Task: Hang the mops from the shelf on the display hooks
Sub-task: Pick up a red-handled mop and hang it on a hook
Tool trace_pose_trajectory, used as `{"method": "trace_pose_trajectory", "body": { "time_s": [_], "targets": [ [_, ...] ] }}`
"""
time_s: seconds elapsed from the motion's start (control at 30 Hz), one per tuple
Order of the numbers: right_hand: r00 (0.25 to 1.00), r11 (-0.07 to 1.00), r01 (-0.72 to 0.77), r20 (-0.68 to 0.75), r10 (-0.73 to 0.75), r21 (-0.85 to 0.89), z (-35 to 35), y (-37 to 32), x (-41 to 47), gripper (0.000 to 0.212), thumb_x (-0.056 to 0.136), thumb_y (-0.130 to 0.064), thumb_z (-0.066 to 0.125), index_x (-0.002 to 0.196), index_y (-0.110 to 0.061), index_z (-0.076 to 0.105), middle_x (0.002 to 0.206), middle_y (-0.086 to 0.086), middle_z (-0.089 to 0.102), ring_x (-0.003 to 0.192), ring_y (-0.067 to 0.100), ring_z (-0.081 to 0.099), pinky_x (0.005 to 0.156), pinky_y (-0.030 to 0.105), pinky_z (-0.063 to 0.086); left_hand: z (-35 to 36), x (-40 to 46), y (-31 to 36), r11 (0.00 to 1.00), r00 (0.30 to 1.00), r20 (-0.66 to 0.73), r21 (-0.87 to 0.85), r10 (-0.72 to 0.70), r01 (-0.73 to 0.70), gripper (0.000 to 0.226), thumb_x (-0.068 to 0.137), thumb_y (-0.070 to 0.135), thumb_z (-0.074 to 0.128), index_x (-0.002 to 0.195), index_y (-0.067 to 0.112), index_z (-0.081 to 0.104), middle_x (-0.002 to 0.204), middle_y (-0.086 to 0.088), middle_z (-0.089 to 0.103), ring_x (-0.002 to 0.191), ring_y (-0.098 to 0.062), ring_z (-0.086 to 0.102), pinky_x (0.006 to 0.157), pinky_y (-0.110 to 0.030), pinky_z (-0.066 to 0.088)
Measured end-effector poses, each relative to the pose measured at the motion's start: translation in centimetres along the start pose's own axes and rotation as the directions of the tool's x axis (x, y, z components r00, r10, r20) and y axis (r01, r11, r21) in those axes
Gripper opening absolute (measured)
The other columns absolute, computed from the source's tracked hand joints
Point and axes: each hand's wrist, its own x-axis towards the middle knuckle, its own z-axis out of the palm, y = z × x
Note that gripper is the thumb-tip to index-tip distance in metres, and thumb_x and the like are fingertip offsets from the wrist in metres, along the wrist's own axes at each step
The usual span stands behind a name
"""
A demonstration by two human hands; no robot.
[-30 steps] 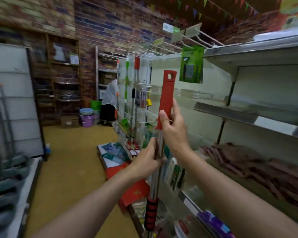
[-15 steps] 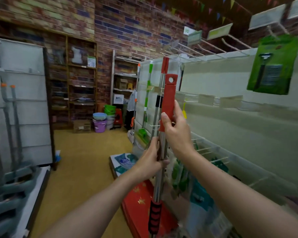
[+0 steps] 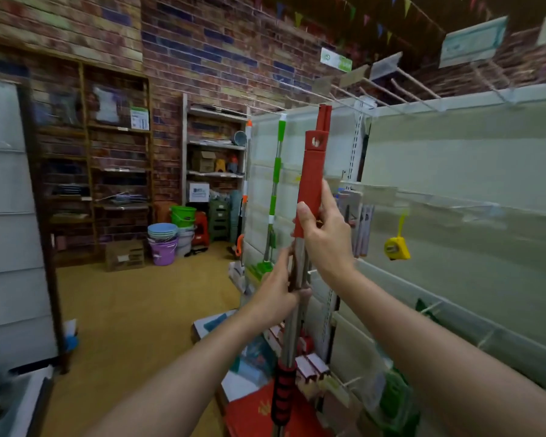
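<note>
Brick wall (image 3: 221, 42) behind wooden shelving (image 3: 89, 171); tan floor (image 3: 133, 310); coloured bunting (image 3: 388, 14) overhead.

The mop (image 3: 309, 184) stands upright at the middle, before the end of the display panel (image 3: 454, 184) that runs off to the right; the right hand (image 3: 325, 234) grips it above the left hand (image 3: 281, 291). Display hooks (image 3: 401, 80) jut from the panel's top, above the mop; two more mops (image 3: 275, 190) hang just left of it, further back; a tape measure (image 3: 397, 247) hangs on the panel to its right. Buckets (image 3: 167, 234) sit on the floor far left, before the back shelves (image 3: 215, 171).
</note>
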Motion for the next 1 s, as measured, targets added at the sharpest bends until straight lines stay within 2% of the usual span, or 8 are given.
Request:
{"method": "trace_pose_trajectory", "body": {
  "time_s": [0.13, 0.23, 0.27, 0.4, 0.57, 0.7, 0.83, 1.0],
  "targets": [
    [1.000, 1.000, -0.004, 0.016, 0.004, 0.029, 5.7, 4.2, 4.0, 0.058, 0.098, -0.028, 0.047, 0.149, -0.024, 0.020, 0.128, -0.001, 0.058, 0.107, 0.011, 0.059, 0.093, 0.030, 0.052, -3.8, 5.2, -5.3, 1.000, 1.000, 0.016, 0.013, 0.009, -0.009, 0.067, 0.087, 0.012, 0.064, 0.130, 0.041, 0.021, 0.108, -0.001, 0.064, 0.103, -0.019, 0.063, 0.095, -0.045, 0.050],
    [1.000, 1.000, -0.008, 0.014, 0.008, 0.013, 9.8, 7.5, 7.0, 0.058, 0.098, -0.028, 0.047, 0.149, -0.023, 0.020, 0.125, -0.014, 0.051, 0.104, 0.001, 0.054, 0.083, 0.002, 0.043, -6.4, 9.2, -9.4, 1.000, 1.000, 0.019, 0.016, -0.007, 0.007, 0.067, 0.087, 0.013, 0.064, 0.132, 0.038, 0.021, 0.113, 0.000, 0.060, 0.107, -0.021, 0.060, 0.096, -0.044, 0.049],
    [1.000, 1.000, -0.013, 0.011, 0.013, 0.002, 11.1, 8.5, 8.0, 0.059, 0.098, -0.028, 0.047, 0.149, -0.023, 0.019, 0.123, -0.015, 0.050, 0.103, 0.001, 0.053, 0.080, -0.001, 0.041, -7.2, 10.5, -10.6, 1.000, 1.000, 0.019, 0.015, -0.006, 0.006, 0.062, 0.087, 0.013, 0.063, 0.127, 0.039, 0.024, 0.109, 0.002, 0.060, 0.105, -0.021, 0.061, 0.094, -0.044, 0.050],
    [1.000, 0.998, -0.029, 0.001, 0.029, -0.059, 15.8, 11.6, 11.7, 0.059, 0.098, -0.028, 0.047, 0.149, -0.020, 0.020, 0.124, 0.000, 0.059, 0.099, 0.011, 0.061, 0.083, 0.019, 0.051, -10.5, 14.9, -14.7, 0.999, 1.000, 0.011, 0.039, -0.017, 0.016, 0.055, 0.087, 0.012, 0.063, 0.118, 0.039, 0.026, 0.095, 0.007, 0.060, 0.094, -0.020, 0.064, 0.084, -0.034, 0.053],
    [0.997, 0.994, -0.074, -0.030, 0.072, -0.080, 20.7, 15.0, 16.1, 0.060, 0.098, -0.026, 0.047, 0.150, -0.017, 0.018, 0.123, 0.012, 0.059, 0.100, 0.023, 0.062, 0.088, 0.044, 0.052, -13.8, 20.0, -18.9, 0.999, 1.000, 0.022, 0.031, -0.020, 0.019, 0.059, 0.084, 0.014, 0.066, 0.114, 0.045, 0.026, 0.095, 0.004, 0.061, 0.090, -0.020, 0.066, 0.087, -0.045, 0.053],
    [0.993, 0.988, -0.100, -0.078, 0.091, -0.120, 24.8, 17.8, 18.7, 0.060, 0.097, -0.025, 0.047, 0.150, -0.019, 0.020, 0.124, 0.010, 0.060, 0.103, 0.023, 0.062, 0.089, 0.044, 0.052, -16.4, 23.5, -22.9, 1.000, 0.995, 0.095, -0.001, -0.014, 0.014, 0.058, 0.085, 0.014, 0.067, 0.113, 0.046, 0.027, 0.096, -0.002, 0.064, 0.090, -0.019, 0.067, 0.088, -0.046, 0.053],
    [0.986, 0.974, -0.124, -0.135, 0.099, -0.192, 29.4, 19.9, 21.5, 0.057, 0.097, -0.028, 0.048, 0.149, -0.021, 0.024, 0.126, 0.003, 0.060, 0.103, 0.019, 0.062, 0.089, 0.042, 0.052, -19.5, 27.0, -26.6, 0.998, 0.987, 0.158, -0.062, 0.018, -0.008, 0.056, 0.086, 0.016, 0.065, 0.126, 0.031, 0.029, 0.095, 0.002, 0.066, 0.096, -0.019, 0.066, 0.092, -0.047, 0.051],
    [0.971, 0.954, -0.165, -0.210, 0.112, -0.252, 34.0, 21.1, 25.5, 0.054, 0.098, -0.027, 0.047, 0.148, -0.023, 0.026, 0.109, 0.004, 0.063, 0.088, 0.021, 0.063, 0.080, 0.045, 0.054, -23.1, 31.0, -30.2, 0.982, 0.949, 0.305, -0.186, 0.082, -0.025, 0.076, 0.086, 0.011, 0.065, 0.138, 0.037, 0.015, 0.105, 0.007, 0.061, 0.108, -0.019, 0.060, 0.095, -0.046, 0.050]
  ]
}}
